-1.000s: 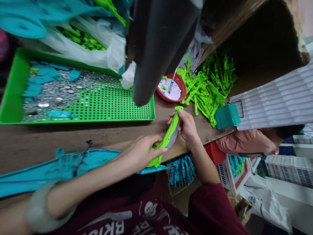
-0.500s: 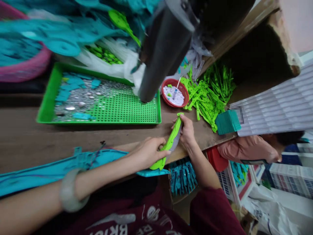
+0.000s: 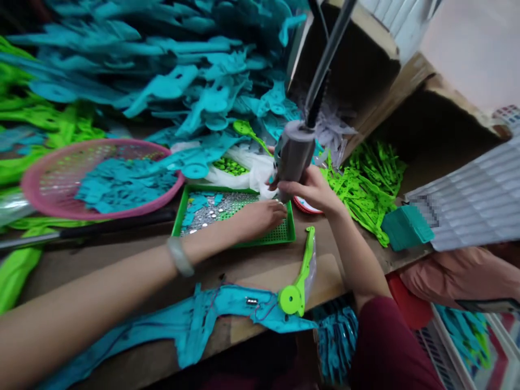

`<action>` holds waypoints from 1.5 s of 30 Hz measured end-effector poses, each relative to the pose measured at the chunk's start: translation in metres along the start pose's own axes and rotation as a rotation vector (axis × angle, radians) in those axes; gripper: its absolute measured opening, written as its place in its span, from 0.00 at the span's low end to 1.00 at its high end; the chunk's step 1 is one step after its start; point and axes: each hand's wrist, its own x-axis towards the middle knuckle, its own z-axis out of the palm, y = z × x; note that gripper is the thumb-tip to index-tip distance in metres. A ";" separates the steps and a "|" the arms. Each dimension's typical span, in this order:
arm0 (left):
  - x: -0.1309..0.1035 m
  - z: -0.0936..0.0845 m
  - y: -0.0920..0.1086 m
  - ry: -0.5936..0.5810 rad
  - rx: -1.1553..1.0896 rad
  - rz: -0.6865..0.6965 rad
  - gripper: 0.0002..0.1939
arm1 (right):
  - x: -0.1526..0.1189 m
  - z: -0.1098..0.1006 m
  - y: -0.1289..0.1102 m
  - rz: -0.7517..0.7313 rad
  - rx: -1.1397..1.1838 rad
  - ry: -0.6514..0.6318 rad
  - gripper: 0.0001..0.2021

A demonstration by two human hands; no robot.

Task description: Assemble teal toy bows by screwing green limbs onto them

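Observation:
My right hand is wrapped round a grey hanging powered screwdriver, held upright above the right end of a green tray. Just under the driver's lower end is my left hand, fingers pinched together; whatever they hold is too small to make out. Small metal pieces and teal bits lie in the tray. In front of both hands, a curved lime-green part with a grey translucent strip rests partly on a long teal plastic part with wires, a lime disc at its lower end.
A pink basket of teal pieces stands left, before a big heap of teal parts. Lime parts pile up right, beside a red basket and teal stack. A person's pink sleeve shows at right.
Both hands have let go of the lime-green part, which now lies on the teal part. My right hand has taken hold of the screwdriver; my left has moved to its tip.

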 end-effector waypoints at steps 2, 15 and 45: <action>-0.005 0.003 -0.016 -0.011 0.026 0.009 0.13 | 0.000 0.004 0.004 -0.005 0.036 0.125 0.18; -0.107 -0.009 -0.026 -0.027 0.260 -0.158 0.25 | -0.009 0.053 0.017 -0.086 0.190 0.113 0.21; -0.103 0.066 0.172 0.504 0.109 -0.105 0.23 | 0.050 0.117 0.081 -0.100 0.165 0.566 0.22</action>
